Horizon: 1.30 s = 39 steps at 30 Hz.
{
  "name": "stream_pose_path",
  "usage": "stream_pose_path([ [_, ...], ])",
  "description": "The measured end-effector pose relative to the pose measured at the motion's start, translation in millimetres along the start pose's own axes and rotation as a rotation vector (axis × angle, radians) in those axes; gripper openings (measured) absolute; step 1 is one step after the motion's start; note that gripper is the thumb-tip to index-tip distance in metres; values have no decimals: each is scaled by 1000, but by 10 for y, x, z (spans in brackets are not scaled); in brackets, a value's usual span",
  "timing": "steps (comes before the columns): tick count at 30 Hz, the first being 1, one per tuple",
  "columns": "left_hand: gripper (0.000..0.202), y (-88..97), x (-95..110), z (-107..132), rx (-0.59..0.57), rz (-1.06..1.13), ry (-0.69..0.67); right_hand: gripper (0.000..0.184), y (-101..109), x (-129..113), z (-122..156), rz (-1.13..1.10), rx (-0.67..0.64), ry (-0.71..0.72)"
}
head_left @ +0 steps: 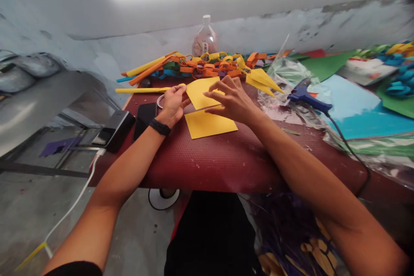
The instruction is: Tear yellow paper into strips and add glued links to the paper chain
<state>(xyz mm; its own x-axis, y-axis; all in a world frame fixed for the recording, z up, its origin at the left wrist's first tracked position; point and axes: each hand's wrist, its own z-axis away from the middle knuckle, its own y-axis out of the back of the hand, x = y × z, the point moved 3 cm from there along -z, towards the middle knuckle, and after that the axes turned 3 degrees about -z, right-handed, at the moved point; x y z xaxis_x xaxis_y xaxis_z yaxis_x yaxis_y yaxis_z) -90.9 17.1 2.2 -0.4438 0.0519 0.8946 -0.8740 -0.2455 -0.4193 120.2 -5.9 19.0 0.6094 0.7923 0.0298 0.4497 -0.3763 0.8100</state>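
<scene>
My left hand (174, 102), with a black band on its wrist, pinches the left edge of a yellow sheet of paper (199, 93) raised slightly off the table. My right hand (231, 100) hovers over the right side of that sheet, thumb and fingers bent but apart; whether a fingertip touches it I cannot tell. A second yellow sheet (210, 126) lies flat just below, nearer to me. Behind my left hand a thin yellow paper roll (142, 90) sticks out to the left. Beyond my right hand sits a folded yellow paper piece (262, 80).
Paper chains (207, 67) and a plastic bottle (206, 39) stand at the back of the red table (194, 166). On the right a blue glue gun (308, 96) with its cord rests on clear plastic, near blue sheets (352, 116). A phone (144, 118) and a black box (118, 129) lie left.
</scene>
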Motion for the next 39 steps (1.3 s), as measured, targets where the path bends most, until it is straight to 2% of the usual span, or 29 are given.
stream_pose_path([
  [3, 17, 1, 1, 9, -3, 6, 15, 19, -1, -25, -8, 8, 4, 19],
  [6, 16, -4, 20, 30, -28, -15, 14, 28, -14, -32, -38, 8, 40, -6],
  [11, 18, -76, 38, 114, -232, -93, -40, 28, 10, -7, -72, -90, 143, -84],
  [15, 32, -122, 28, 172, -373, -173, -74, 48, 113, 4, -70, -332, 228, -236],
  [19, 40, -130, 45, 200, -423, -211, -84, 64, 241, -6, -68, -615, 302, -410],
  [22, 38, -134, 73, 213, -455, -224, -74, 69, 298, 15, -65, -812, 327, -527],
  [25, 31, -120, 111, 204, -461, -237, -76, 70, 311, 119, -40, -907, 351, -608],
  [30, 16, -83, 144, 173, -499, -237, 17, 57, 167, 477, 91, -949, 306, -683],
  [33, 13, -64, 134, 145, -469, -252, 82, 44, 95, 635, 159, -807, 294, -651],
  [36, 10, -57, 90, 119, -427, -312, 127, 41, 113, 567, 131, -557, 292, -534],
  [39, 12, -61, 27, 113, -434, -390, 146, 35, 147, 321, 37, -474, 243, -405],
])
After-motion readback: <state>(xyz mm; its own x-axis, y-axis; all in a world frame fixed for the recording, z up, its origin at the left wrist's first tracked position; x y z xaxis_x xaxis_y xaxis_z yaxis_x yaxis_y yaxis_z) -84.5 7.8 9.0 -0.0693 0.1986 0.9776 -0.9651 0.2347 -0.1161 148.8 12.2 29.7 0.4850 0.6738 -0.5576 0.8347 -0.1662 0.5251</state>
